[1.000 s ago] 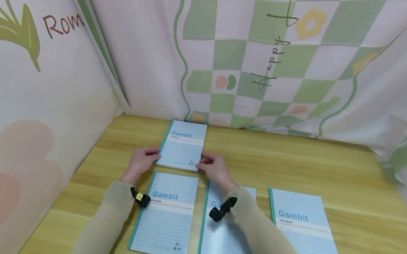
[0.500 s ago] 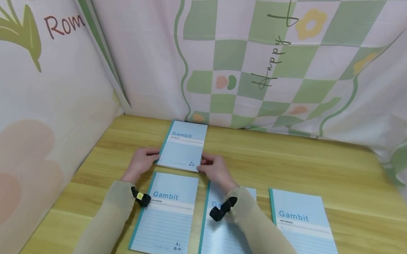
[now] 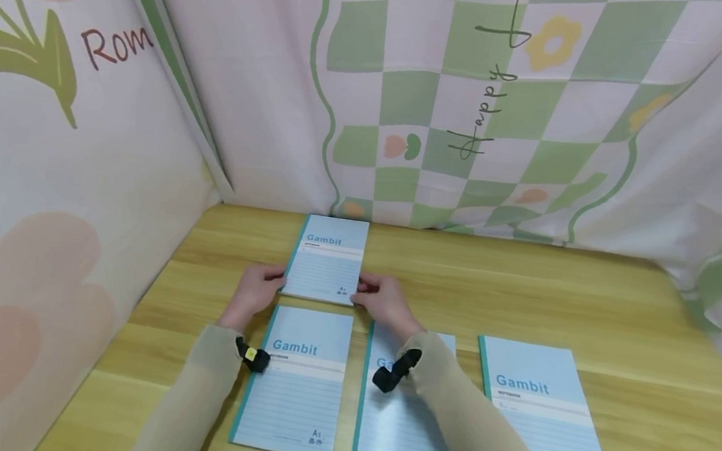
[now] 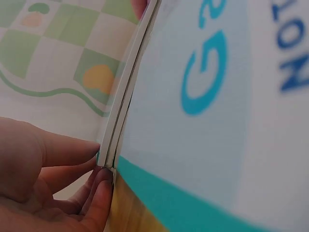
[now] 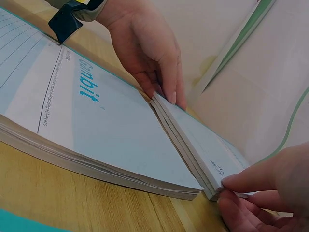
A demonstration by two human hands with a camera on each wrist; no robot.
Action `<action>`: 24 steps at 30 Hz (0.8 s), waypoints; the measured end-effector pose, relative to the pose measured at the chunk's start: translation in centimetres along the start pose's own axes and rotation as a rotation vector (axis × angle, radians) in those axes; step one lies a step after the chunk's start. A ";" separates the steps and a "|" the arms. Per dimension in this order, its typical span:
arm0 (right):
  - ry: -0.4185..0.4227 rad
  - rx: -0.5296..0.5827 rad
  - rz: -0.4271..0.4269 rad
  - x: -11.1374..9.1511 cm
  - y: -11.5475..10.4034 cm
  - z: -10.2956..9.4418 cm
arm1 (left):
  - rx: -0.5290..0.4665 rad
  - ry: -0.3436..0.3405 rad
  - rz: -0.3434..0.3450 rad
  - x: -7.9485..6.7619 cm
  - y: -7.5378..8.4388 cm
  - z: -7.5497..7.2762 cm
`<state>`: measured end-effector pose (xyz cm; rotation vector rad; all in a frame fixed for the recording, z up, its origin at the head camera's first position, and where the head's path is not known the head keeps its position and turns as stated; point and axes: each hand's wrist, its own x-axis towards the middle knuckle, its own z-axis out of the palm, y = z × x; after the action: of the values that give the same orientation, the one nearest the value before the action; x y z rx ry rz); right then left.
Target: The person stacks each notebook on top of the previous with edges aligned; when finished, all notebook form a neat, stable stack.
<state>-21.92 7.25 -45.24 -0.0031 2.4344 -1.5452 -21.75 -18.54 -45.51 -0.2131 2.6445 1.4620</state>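
Observation:
At the far side of the wooden table lies a light-blue "Gambit" notebook [image 3: 324, 265] with a teal spine. My left hand [image 3: 255, 291] pinches its lower left corner, thumb above and fingers below. My right hand [image 3: 386, 303] grips the lower right corner the same way. Seen from the right wrist, the pinched edge [image 5: 186, 145] shows thick layers, like notebooks stacked together. Just in front of it lies a matching notebook [image 3: 293, 406], below my left wrist; its end comes close to the pinched edge.
Two more matching notebooks lie in the front row: one [image 3: 403, 437] partly hidden under my right forearm, another [image 3: 544, 420] farther right. A patterned curtain [image 3: 403, 107] hangs right behind the table [image 3: 523, 290], and a printed cloth wall [image 3: 81, 179] bounds the left side.
Both hands keep their hold on the far notebook's corners. Its lower left corner and my left wrist have shifted very slightly to the right; the other notebooks lie as before.

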 end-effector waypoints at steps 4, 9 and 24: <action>-0.011 0.023 -0.012 0.0 0.2 -0.1 | -0.023 -0.004 -0.008 0.0 -0.1 0.0; -0.038 0.100 -0.015 -0.3 0.2 -0.4 | -0.080 -0.008 -0.008 -0.2 -0.3 -0.6; -0.072 0.042 -0.096 -4.2 0.3 -2.2 | -0.070 -0.014 0.046 -4.2 -0.6 -2.8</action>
<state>-18.26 9.94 -43.73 -0.1674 2.3772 -1.6069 -17.58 -20.92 -43.90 -0.1480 2.6070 1.5652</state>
